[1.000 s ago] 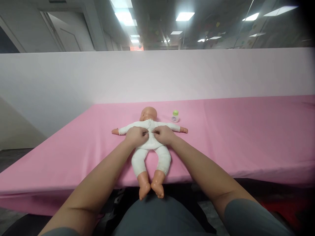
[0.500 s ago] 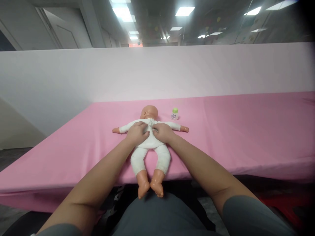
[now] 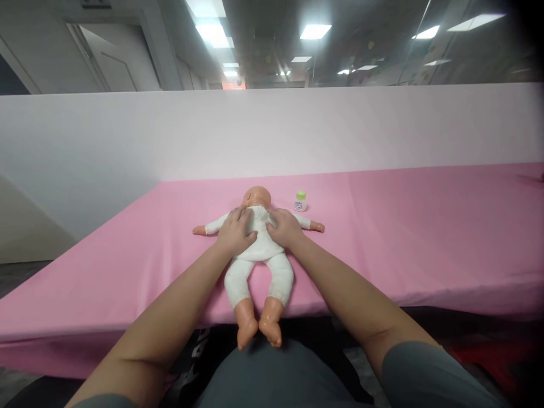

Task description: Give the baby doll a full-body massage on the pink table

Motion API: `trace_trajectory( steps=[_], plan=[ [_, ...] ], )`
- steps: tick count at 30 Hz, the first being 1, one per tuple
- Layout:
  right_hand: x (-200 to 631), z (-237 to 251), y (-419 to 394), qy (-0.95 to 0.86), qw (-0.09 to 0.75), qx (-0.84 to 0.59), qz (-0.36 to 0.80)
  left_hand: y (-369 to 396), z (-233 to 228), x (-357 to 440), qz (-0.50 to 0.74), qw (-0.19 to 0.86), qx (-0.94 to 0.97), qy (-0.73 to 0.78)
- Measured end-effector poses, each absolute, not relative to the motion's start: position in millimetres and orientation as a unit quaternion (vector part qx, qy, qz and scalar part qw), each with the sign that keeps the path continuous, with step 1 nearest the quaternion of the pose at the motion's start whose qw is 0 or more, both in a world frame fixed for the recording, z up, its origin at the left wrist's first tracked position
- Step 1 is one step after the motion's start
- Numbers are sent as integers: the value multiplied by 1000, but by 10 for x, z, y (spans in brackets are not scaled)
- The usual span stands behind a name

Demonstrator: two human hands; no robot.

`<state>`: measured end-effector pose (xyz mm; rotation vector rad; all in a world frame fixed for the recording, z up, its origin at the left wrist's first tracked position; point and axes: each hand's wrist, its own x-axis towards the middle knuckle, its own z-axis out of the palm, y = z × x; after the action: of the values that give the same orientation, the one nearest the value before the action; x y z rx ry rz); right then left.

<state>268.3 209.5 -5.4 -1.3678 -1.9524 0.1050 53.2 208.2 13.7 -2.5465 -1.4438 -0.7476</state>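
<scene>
Hands, left and right, pressed on doll; chest hidden, grip unclear

both forearms are bare from the upper arm down to the left hand and the right hand. short grey sleeves show at the bottom corners, the right one plainly, the left only as a sliver. the same plain grey cloth covers the body at the bottom centre. no rings, watch or gloves show on either hand.
</scene>
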Motion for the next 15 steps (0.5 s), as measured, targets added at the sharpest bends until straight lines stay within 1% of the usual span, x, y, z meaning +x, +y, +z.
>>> trace_trajectory(
  steps=[4,7,10,15],
  plan=[
    [2689,-15,2108,-801,293,-516,78,2172,120,505,-202,-4,-852,-483],
    [2683,22,2104,-819,258,-505,85,2233,108,478,-191,-21,-846,-498],
    [2678,4,2105,-820,266,-500,83,2235,117,473,-190,-26,-843,-503],
    [2662,-140,2167,-796,333,-501,62,2225,105,478,-216,-30,-849,-481]
  ],
)
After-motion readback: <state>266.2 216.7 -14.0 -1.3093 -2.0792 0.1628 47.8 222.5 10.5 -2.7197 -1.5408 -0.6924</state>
